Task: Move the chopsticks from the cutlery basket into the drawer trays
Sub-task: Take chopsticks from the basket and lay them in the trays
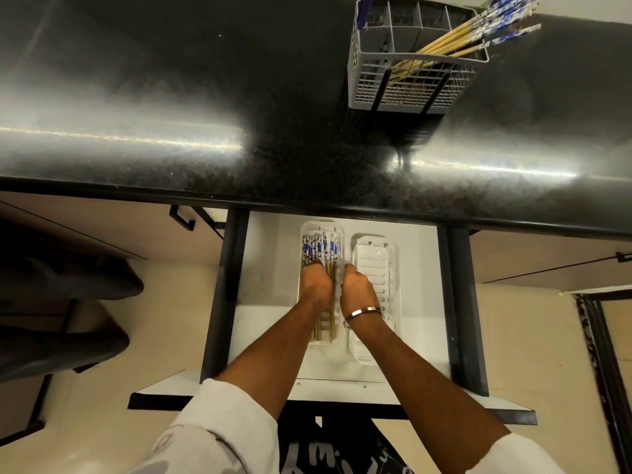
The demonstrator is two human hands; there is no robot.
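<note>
Both forearms are reaching into the open drawer point(263, 302). Left hand point(316, 282) is lying on the chopsticks in the left tray point(305, 230), fingers pressing down on the bundle; whether it is actually gripping any, I cannot tell. Right hand point(357, 289) is loosely curled at the left rim of the right tray point(390, 254), holding nothing I can make out.

Risks, biggest first:
- Basket point(410, 87), standing near the countertop's point(171, 97) back edge, is carrying chopsticks point(478, 32) leaning out of its right corner; a careless grab is likely tipping it.
- Left tray is filling up; more sticks are likely riding over the rim.
- Sticks crossing under the left palm.

Counts: one drawer, one basket, two trays, right one showing no sticks. Roughly ten sticks in the tray, about eight in the basket; both bundles overlapping, so not exact.
</note>
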